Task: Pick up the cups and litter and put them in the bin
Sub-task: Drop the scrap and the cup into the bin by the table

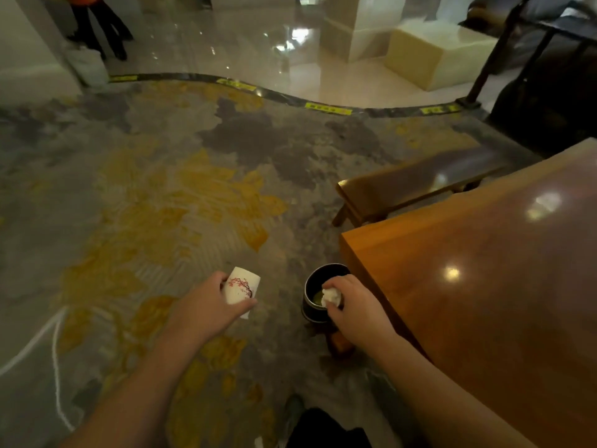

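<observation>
Left hand (pixel 206 305) gripping a blossom-printed paper cup (pixel 241 288), fingers wrapped around it; right hand (pixel 352 302) pinching crumpled white litter (pixel 331 296) above dark bin (pixel 318 286) beside table (pixel 484 270).

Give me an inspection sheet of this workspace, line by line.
Surface: grey and yellow patterned carpet; glossy wooden table at right.
Job's things: white paper cup with pink blossom print; crumpled white tissue; small round black bin beside the table.
Clutter: nothing seen.
Grippers: left hand holds the cup; right hand holds the tissue over the bin.
Cables: nothing seen.
Surroundings: wooden bench; shiny tiled floor beyond.
</observation>
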`<state>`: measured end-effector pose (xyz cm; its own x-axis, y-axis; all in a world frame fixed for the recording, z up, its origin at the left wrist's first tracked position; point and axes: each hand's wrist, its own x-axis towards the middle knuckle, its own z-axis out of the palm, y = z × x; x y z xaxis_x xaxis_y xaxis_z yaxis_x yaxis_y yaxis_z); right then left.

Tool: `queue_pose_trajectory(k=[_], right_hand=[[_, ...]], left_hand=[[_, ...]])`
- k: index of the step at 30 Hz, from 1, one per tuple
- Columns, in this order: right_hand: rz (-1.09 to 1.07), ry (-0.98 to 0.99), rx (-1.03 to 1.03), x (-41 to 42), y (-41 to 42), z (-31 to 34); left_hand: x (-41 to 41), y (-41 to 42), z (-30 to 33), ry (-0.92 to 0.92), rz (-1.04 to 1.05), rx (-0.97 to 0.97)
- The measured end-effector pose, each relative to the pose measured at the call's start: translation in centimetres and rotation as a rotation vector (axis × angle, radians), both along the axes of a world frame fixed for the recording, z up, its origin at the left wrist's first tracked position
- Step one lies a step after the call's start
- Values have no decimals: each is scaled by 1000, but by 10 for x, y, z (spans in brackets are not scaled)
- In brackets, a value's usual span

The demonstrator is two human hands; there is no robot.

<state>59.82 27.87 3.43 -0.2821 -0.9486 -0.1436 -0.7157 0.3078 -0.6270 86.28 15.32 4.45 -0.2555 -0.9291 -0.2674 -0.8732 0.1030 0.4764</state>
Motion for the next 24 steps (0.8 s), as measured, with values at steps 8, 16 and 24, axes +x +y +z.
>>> queue_pose_trajectory(k=[8, 16, 24], right_hand=[[-262, -161, 161, -29, -104, -64], [-581, -312, 385, -43, -209, -169], [-1028, -356, 454, -74, -255, -249]], left_hand=[[-100, -149, -46, 89, -180, 186], [-193, -300, -138, -10, -462, 340], [-243, -381, -225, -157, -613, 417]])
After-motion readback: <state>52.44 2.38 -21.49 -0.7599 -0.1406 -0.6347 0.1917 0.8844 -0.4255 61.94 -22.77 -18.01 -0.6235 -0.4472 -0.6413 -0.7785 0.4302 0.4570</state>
